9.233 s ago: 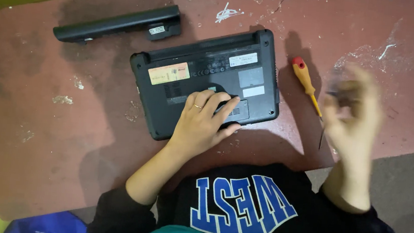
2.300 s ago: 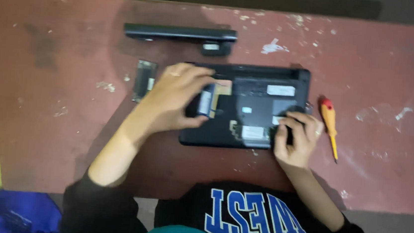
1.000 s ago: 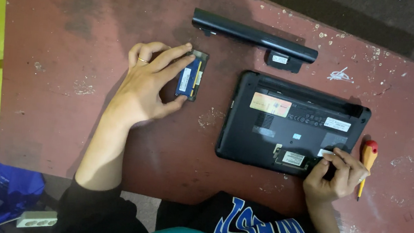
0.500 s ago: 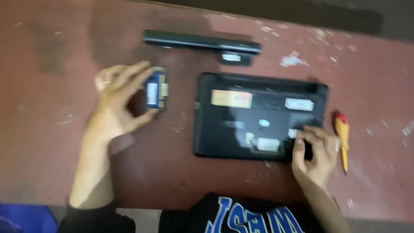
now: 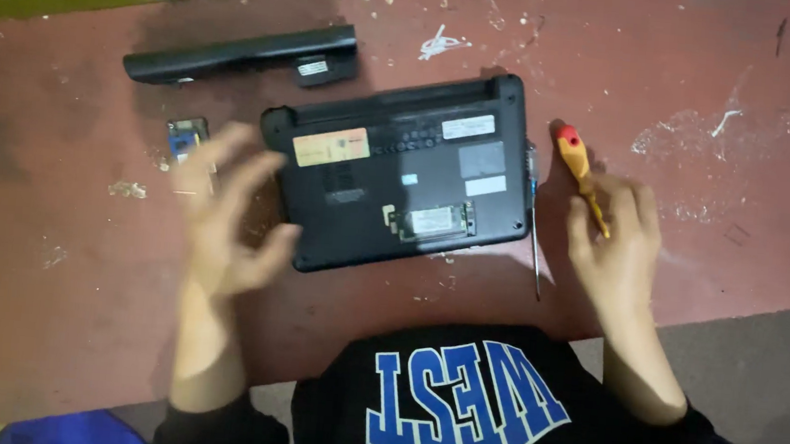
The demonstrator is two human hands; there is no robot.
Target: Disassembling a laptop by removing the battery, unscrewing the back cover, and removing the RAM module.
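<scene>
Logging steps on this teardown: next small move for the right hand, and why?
Probably close the right hand on the orange-handled screwdriver: its fingers already rest on the handle, and the upturned laptop beside it lies with a slot open.

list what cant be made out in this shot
Head view:
- left hand: motion-blurred; contact with the laptop unclear.
- small module: partly hidden by blurred fingers.
- right hand: covers the screwdriver handle's end; grip unclear.
- second tool's thin shaft: too small.
</scene>
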